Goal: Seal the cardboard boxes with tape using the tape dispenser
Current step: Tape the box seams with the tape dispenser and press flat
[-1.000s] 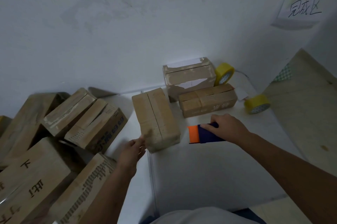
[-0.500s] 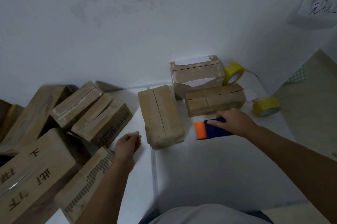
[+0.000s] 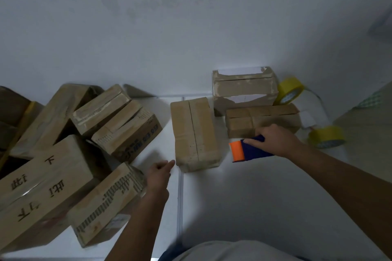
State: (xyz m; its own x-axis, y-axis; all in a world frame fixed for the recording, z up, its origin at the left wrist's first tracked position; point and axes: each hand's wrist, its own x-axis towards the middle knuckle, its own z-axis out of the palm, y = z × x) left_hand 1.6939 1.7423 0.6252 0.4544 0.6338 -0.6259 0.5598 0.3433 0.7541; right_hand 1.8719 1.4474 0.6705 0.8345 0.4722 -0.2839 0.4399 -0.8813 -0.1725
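my right hand point(image 3: 275, 140) has its fingers point(image 3: 253, 143) curled over the blue body of the tape dispenser point(image 3: 250, 150), gripping it, with the orange end pointing left toward the box in the middle. my left hand point(image 3: 159, 172) is loose, fingers stretched forward and holding nothing, the tips just beside the near left corner of that middle box point(image 3: 194, 133); i cannot tell whether they touch it. the middle box lies lengthwise on the white tabletop point(image 3: 244, 201), its two top flaps meeting along a seam that runs away from me. the dispenser sits just to its right, low over the tabletop or resting on it. behind the dispenser lies a long flat box point(image 3: 263, 118), and behind that a taller box point(image 3: 244, 88) stands against the white wall point(image 3: 148, 27). a yellow tape roll point(image 3: 289, 94) stands on edge beside the taller box, and a second yellow roll point(image 3: 326, 136) lies flat to the right of my right hand. to my left is a heap of cardboard boxes point(image 3: 70, 148), tilted and leaning on one another, some with printed characters.
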